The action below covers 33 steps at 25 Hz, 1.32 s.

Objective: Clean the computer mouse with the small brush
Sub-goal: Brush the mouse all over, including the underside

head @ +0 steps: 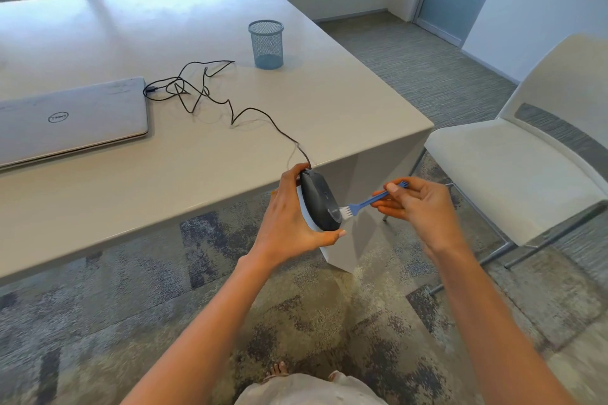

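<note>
A black wired computer mouse [320,201] is held on its side in my left hand [289,220], just off the table's near right corner. My thumb sits under its rear and my fingers wrap its far end. My right hand [416,204] pinches the blue handle of a small brush [365,204]. The brush's white bristles touch the mouse's rear right side. The mouse's black cable [230,105] trails back across the table in loose tangles to a plug beside the laptop.
A closed silver laptop [70,118] lies at the left of the white table [197,168]. A blue mesh pen cup [266,44] stands further back. A white chair [513,161] is at the right, and patterned carpet lies below.
</note>
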### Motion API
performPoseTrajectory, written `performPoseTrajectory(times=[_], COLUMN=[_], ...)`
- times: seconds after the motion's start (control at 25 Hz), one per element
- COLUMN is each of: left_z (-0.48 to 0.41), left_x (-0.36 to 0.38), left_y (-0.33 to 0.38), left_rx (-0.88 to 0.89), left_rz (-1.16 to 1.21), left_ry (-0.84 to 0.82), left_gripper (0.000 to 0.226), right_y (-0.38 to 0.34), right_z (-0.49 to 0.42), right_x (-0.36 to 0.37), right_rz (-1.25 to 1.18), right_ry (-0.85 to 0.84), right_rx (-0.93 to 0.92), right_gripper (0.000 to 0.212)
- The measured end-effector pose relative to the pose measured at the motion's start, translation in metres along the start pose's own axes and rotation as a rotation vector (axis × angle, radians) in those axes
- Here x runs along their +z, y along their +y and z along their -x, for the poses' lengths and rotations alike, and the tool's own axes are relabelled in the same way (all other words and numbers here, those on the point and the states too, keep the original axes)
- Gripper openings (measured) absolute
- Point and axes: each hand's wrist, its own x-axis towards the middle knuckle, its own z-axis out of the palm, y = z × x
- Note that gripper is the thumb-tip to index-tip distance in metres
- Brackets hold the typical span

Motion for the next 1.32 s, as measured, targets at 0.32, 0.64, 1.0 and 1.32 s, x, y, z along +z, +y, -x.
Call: performPoseTrajectory(times=[0.32, 0.64, 1.0, 1.32], left_z=[-0.004, -0.01, -0.015, -0.015], left_x=[0.0, 0.005, 0.0, 0.002], left_y=[0.001, 0.003, 0.006, 0.005], left_rx=[-0.014, 0.052, 0.004, -0.003], left_rz=[0.045, 0.032, -0.024, -0.075], left_ry=[-0.017, -0.04, -0.144, -0.235], left_gripper=[0.114, 0.106, 0.119, 0.13], right_y=[0.002, -0.02, -0.03, -0.024], right_z=[0.004, 0.019, 0.02, 0.008], right_x=[-0.004, 0.021, 0.029, 0.031], right_rz=[-0.061, -0.178, 0.002, 0.262], right_ry=[-0.017, -0.125, -0.013, 0.141], right_rx=[-0.008, -0.161, -0.364, -0.469], right_gripper=[0.013, 0.007, 0.011, 0.007])
